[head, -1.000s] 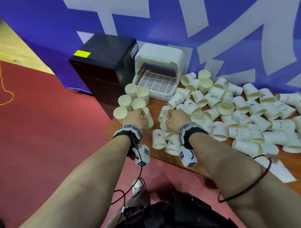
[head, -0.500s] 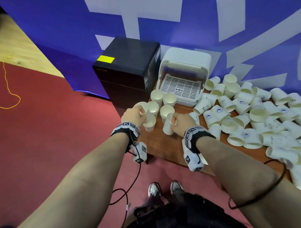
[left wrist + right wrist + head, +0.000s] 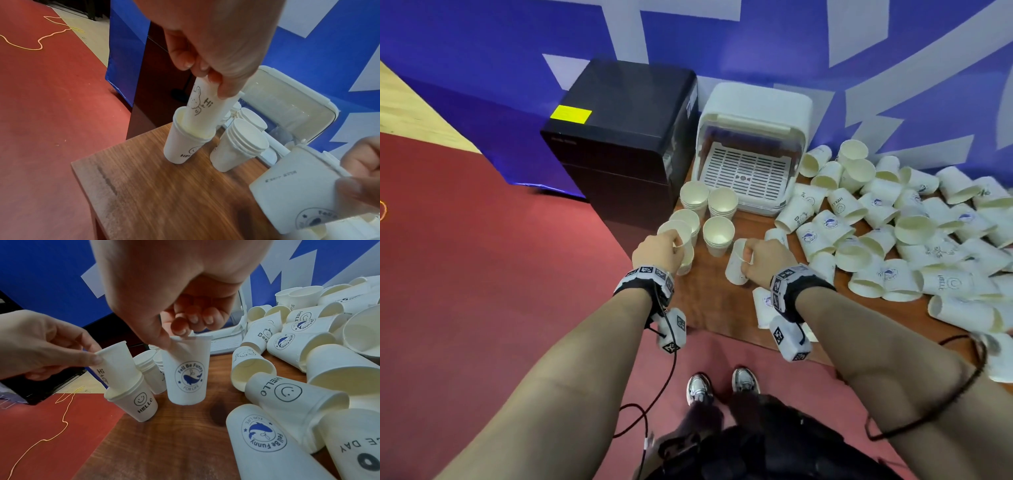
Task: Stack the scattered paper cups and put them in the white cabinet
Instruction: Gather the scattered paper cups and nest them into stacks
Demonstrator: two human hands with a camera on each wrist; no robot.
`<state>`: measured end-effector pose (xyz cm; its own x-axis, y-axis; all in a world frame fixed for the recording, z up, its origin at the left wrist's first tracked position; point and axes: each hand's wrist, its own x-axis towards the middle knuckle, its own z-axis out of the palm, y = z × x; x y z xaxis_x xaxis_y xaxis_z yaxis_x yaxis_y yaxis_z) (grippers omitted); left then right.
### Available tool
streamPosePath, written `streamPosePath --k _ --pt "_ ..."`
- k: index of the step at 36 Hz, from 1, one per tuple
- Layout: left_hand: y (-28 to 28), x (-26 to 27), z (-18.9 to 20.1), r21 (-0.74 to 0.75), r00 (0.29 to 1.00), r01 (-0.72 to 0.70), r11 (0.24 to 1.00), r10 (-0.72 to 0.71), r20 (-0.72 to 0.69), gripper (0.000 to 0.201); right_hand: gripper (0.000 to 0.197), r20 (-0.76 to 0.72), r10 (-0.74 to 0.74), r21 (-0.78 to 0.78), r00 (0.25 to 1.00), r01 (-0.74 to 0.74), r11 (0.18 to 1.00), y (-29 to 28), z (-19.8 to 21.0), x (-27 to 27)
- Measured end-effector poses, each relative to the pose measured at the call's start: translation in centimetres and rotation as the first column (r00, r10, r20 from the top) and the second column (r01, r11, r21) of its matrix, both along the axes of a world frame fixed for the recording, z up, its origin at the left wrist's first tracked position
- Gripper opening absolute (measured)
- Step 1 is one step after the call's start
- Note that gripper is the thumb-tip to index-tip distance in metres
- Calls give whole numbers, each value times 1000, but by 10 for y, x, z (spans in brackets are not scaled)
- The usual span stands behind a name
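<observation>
Blue-and-white wall graphics back a wooden table [image 3: 709, 308] set on red flooring. At the table's near left corner, a paper cup printed "Hi" [image 3: 205, 112] is pinched at its rim between thumb and fingertips of the left hand [image 3: 659, 250] and is shown partly sunk, tilted, into an upright "HELLO" cup [image 3: 135, 402]. Just right of that cup, a whale-logo cup [image 3: 188, 371] is pinched at its rim by the thumb and curled fingers of the right hand [image 3: 765, 262], its base at or just above the wood; contact cannot be told. Behind the "HELLO" cup, several short stacks [image 3: 717, 234] are seen standing upright. Further back, beyond those stacks, the white cabinet [image 3: 753, 150] is seen with its lid raised and its slatted tray bare. Far right of the "HELLO" cup, a large heap of loose cups [image 3: 893, 246] is left lying mostly on its sides. A black box [image 3: 619, 137] is set left of the cabinet.

Stacking is judged to be the step in hand, with much of the task left. The "Hi" cup would next need straightening and pressing fully down, after which the whale-logo cup could be nested on top.
</observation>
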<state>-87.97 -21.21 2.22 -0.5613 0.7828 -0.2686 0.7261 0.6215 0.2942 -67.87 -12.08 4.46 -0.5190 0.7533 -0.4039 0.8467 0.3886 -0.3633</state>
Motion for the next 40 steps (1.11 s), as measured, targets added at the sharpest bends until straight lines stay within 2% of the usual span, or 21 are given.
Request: streamPosePath --k 7,15,19,24,29,34,37,40 --pt "-5 2 -13 -128 999 25 991 -21 34 39 7 -90 15 7 996 -15 1000 5 4 -13" --pt "-17 -6 -11 -124 997 -62 990 67 36 32 12 -158 242 220 957 -205 954 0 26 -70" --pt "-30 -13 -9 -93 988 -134 987 140 64 22 16 -87 346 245 934 -316 916 -8 24 -93" --pt "-54 -25 -11 -125 972 -212 969 223 81 16 20 66 452 222 890 -454 863 -17 10 -108" --pt "-67 -36 -14 -151 966 -236 960 248 67 18 32 182 513 170 839 -540 824 -23 -3 -105" --pt "-57 -36 -7 -78 967 -240 968 246 68 13 37 167 469 174 867 -494 852 -19 -3 -96" --pt "-40 -28 -2 -28 980 -174 984 176 87 16 37 152 396 158 906 -417 895 -13 1 -87" --pt "-19 -14 2 12 995 -83 996 82 57 15 25 134 314 158 940 -333 930 -6 3 -72"
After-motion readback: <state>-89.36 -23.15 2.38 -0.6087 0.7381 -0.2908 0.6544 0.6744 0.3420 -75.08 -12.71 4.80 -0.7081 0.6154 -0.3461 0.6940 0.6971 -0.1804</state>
